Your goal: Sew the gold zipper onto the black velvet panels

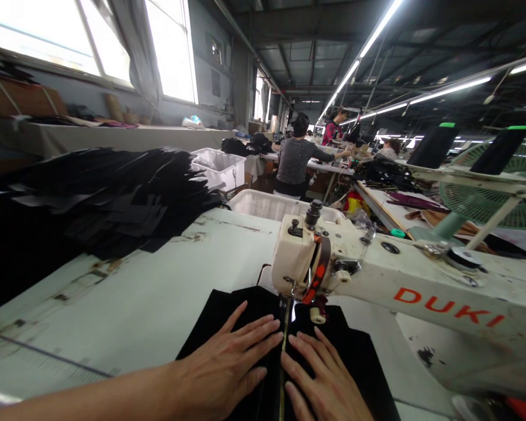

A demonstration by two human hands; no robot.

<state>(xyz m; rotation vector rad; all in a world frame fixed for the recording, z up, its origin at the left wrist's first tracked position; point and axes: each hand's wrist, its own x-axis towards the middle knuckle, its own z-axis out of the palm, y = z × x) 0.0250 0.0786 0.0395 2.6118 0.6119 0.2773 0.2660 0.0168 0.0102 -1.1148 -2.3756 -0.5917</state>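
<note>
Black fabric (355, 345) lies flat on the sewing table, with its far part under the head of a sewing machine (377, 272). Down its middle runs a narrow gold zipper (283, 374), leading up to the presser foot (286, 303). My left hand (228, 362) rests flat on the cloth left of the zipper, fingers stretched toward it. On the other side, my right hand (322, 374) presses on the fabric with spread fingers, its fingertips close to the zipper. The needle itself is too small to make out.
A large pile of black cut pieces (114, 193) covers the table's left side. White plastic bins (263, 202) stand beyond the far edge. Thread cones (433, 146) and a green fan (495, 175) are at right. Several people work farther back, one person (294, 161) seated nearest.
</note>
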